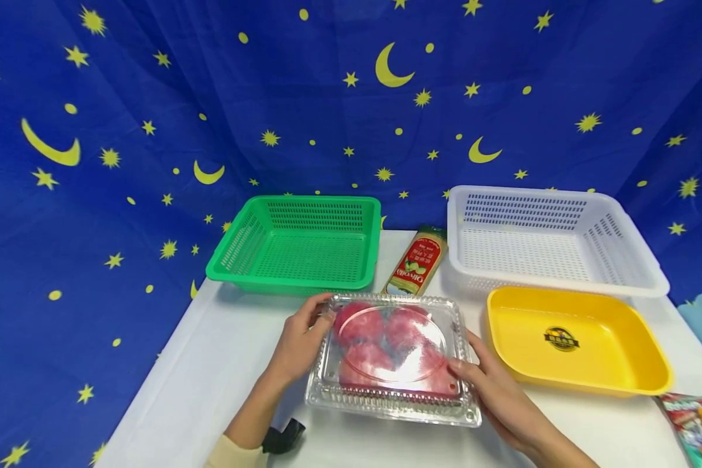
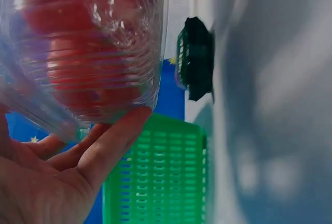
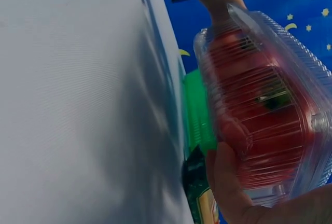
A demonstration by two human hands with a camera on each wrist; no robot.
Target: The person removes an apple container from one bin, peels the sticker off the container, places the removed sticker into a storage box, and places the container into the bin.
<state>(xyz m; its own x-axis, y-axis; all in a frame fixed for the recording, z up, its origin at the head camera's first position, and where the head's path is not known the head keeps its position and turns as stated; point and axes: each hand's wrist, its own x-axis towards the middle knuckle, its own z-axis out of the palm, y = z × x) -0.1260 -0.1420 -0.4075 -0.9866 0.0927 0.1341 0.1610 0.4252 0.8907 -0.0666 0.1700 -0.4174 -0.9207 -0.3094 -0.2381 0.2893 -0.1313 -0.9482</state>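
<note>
A clear plastic clamshell box (image 1: 393,403) holds several large, round red fruits (image 1: 363,364), their kind blurred by glare. Something green shows among them in the right wrist view. The box is held up off the white table, its lid closed. My left hand (image 1: 301,341) grips its left side, thumb near the upper left corner. On the opposite side my right hand (image 1: 500,393) holds it with the thumb over the lid edge. In the left wrist view the left fingers (image 2: 111,149) support the box from below, and the right fingers (image 3: 225,182) press its side in the right wrist view.
Behind the box lie a green basket (image 1: 304,283), a bag labelled Olivoila (image 1: 416,263) and a white basket (image 1: 556,279). To the right are a yellow tray (image 1: 579,364) and a colourful packet (image 1: 693,422). A blue star-patterned curtain (image 1: 327,97) hangs behind.
</note>
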